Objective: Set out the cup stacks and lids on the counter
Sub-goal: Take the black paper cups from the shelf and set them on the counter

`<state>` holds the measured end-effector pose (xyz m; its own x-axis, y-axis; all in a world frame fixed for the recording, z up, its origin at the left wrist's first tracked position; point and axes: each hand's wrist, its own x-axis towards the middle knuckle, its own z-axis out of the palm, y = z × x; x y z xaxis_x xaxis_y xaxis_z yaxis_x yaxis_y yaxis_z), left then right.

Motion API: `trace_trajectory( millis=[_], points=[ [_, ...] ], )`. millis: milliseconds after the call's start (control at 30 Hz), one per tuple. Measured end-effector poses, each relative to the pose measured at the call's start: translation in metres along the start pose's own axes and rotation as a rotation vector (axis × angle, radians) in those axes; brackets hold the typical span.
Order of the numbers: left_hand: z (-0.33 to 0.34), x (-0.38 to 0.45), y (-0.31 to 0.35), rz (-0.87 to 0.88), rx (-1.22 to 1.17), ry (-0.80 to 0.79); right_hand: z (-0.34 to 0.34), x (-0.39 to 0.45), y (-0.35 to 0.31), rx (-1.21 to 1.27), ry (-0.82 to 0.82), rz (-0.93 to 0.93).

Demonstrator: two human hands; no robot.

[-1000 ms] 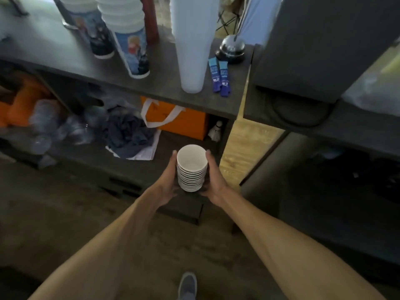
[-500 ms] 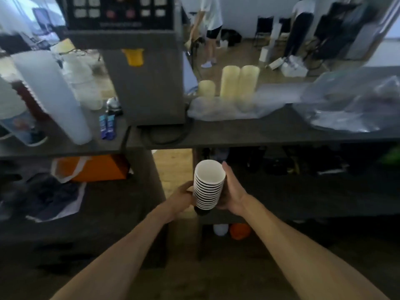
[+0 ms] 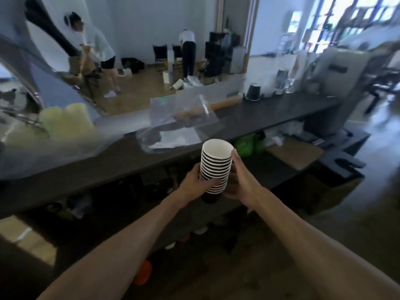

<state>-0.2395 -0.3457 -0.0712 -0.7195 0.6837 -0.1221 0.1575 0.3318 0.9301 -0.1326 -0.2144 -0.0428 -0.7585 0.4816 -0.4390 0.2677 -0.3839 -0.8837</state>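
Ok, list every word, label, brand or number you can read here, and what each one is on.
None can be read.
Stack of paper cups: plain rims, no print visible.
Grey machine on the counter: dark panel, too blurred.
Window posters: too blurred.

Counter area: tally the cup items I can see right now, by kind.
Stack of dark cups with white rims, gripped by left hand and right hand: 1
Pale yellow cup stacks on the counter: 2
Upside-down dark cup: 1
Total: 4
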Motion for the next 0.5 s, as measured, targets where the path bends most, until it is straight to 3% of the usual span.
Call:
trace_trajectory(
  millis=[333,500],
  points=[
    [0.133,0.233,0.16,0.205,-0.009,-0.032,-0.167,0.127,-0.186,0.04,0.2,-0.159],
    [0.158,0.329,0.218,0.212,-0.024,-0.062,-0.227,0.195,-0.256,-0.03,0.139,-0.208]
  ],
)
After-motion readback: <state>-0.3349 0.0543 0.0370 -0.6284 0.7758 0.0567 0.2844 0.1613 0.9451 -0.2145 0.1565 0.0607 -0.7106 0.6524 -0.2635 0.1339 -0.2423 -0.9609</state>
